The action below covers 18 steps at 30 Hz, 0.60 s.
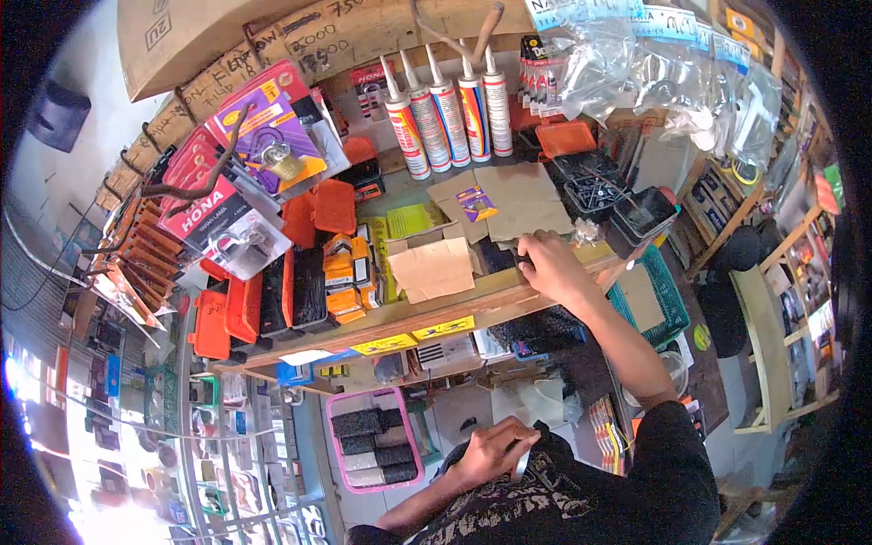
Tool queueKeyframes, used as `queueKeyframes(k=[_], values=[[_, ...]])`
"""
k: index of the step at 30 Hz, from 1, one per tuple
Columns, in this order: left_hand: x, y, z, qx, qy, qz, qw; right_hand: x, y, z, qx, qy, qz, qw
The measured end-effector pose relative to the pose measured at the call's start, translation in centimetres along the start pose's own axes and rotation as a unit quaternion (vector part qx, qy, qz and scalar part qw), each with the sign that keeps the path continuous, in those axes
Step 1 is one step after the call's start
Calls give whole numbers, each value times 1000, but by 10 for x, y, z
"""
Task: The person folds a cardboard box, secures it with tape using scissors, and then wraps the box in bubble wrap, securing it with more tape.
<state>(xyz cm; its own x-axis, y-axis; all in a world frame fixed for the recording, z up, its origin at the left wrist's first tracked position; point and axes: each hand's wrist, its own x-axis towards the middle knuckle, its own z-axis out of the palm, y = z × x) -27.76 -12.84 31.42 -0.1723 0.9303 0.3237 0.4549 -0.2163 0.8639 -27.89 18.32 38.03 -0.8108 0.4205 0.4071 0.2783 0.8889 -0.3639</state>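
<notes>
My right hand (548, 266) is at the front edge of the wooden shelf (490, 295), its fingers closed on a small dark item that I cannot make out. Beside it lie flat pieces of brown cardboard (527, 202), one with a small purple and yellow card (475, 203) on top. An open cardboard box (432, 271) stands to the left of this hand. Close to my black shirt, my left hand (495, 451) has its fingers pinched together around a small pale, shiny item, mostly hidden by the fingers.
Sealant tubes (442, 124) stand upright at the shelf's back. Orange-lidded boxes (242, 307) and hanging padlock packs (245, 238) are on the left. Black trays with screws (595, 193) sit at the right. Below are a pink basket (329, 427) and a green basket (674, 309).
</notes>
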Motion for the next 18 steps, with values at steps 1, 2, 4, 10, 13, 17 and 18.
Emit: queueKeyframes(k=[1, 2, 4, 10, 13, 17, 18], values=[[-2, -1, 1, 0, 2, -2, 1000, 4, 0, 2, -26, -35, 8, 999], [-3, -5, 2, -2, 8, -4, 1000, 7, 1, 4, -24, -36, 7, 999], [-6, -8, 5, -4, 17, -9, 1000, 11, 2, 7, -21, -33, 51, 998], [-5, -4, 6, 20, 32, -15, 999, 20, 7, 8, -121, -85, 67, 987], [-2, -2, 7, 38, 7, -22, 999, 22, 5, -7, -52, -104, 50, 992], [-1, -8, 14, 20, -6, -24, 999, 7, 12, -13, -4, -103, 46, 994], [-2, -9, 17, 9, 5, -35, 999, 2, 13, -18, -4, -103, 49, 993]])
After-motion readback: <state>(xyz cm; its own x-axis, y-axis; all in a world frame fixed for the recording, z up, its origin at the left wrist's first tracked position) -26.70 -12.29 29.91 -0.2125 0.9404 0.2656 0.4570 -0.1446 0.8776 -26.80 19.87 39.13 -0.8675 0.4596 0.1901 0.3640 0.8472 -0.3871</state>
